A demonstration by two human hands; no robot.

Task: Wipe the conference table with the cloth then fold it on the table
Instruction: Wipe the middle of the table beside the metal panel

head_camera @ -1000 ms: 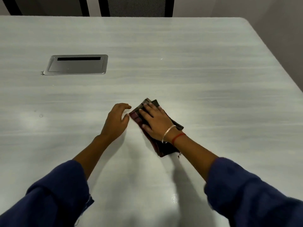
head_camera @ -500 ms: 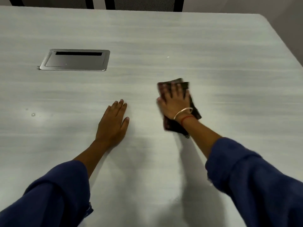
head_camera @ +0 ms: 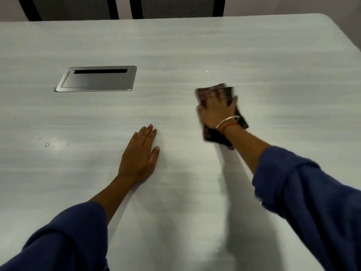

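Note:
A dark checked cloth [head_camera: 214, 135], folded small, lies flat on the pale grey conference table [head_camera: 195, 47], right of centre. My right hand [head_camera: 216, 110] presses on top of it with straight, spread fingers; the hand and cloth are blurred with motion. A bangle and a red thread sit on that wrist. My left hand [head_camera: 139, 153] rests flat on the bare tabletop, palm down, fingers together, a hand's width to the left of the cloth.
A metal cable hatch [head_camera: 97, 79] is set flush into the table at the left. A few water drops [head_camera: 46, 144] sit near the left. Two dark chairs [head_camera: 175, 6] stand beyond the far edge. The table's right edge runs diagonally at the far right.
My right hand has pushed the cloth away from me and to the right across the table. My left hand went from curled beside the cloth to lying flat.

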